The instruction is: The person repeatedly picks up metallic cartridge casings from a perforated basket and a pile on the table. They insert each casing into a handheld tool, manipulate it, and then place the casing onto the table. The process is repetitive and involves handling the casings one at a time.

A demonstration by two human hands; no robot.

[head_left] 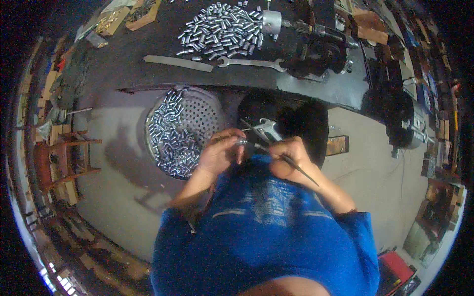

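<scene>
My left hand pinches a small shiny metal cylinder between thumb and fingers, in front of my blue shirt. Close to its right, my right hand is closed around a long thin tapered file, which sticks out on both sides of the fist. A short pale tip points from that fist toward the cylinder; whether they touch I cannot tell. Just beyond the right hand lies a silver forked metal tool over my dark lap. Left of my left hand is a round perforated metal pan with many similar cylinders.
On the dark workbench ahead lie a pile of metal cylinders, a flat metal strip and an open-ended wrench. A machine with a round chuck stands at the right. A wooden stool is on the left.
</scene>
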